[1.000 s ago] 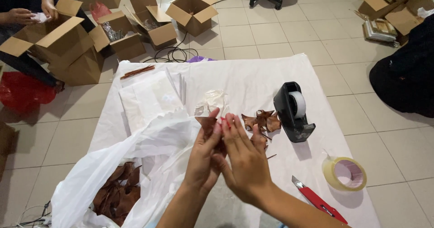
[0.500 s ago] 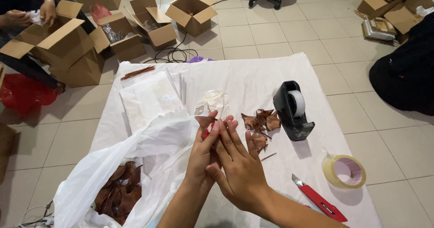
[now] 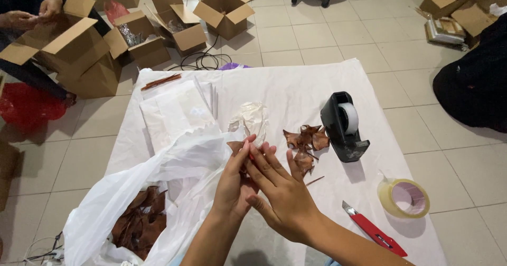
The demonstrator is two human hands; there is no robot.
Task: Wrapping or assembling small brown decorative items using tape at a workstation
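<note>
My left hand (image 3: 232, 184) and my right hand (image 3: 282, 189) press together over a white paper sheet (image 3: 296, 97) on the floor, holding a dry brown leaf (image 3: 235, 146) between them; only its tip shows above my fingers. A small pile of dry brown leaves (image 3: 305, 142) lies just right of my hands. A crumpled clear wrapper (image 3: 252, 117) rests just beyond my fingertips. At my left elbow a white plastic bag (image 3: 158, 176) gapes, with more brown leaves (image 3: 138, 221) inside.
A black tape dispenser (image 3: 344, 126) stands right of the leaves. A clear tape roll (image 3: 404, 197) and a red utility knife (image 3: 375, 230) lie at the lower right. White paper bags (image 3: 174, 110) sit upper left. Open cardboard boxes (image 3: 79, 49) and another person's hands (image 3: 34, 13) are far left.
My two hands have stayed pressed together on the leaf, shifting only slightly; the fingers of my right hand have spread a little. Nothing else on the sheet has moved.
</note>
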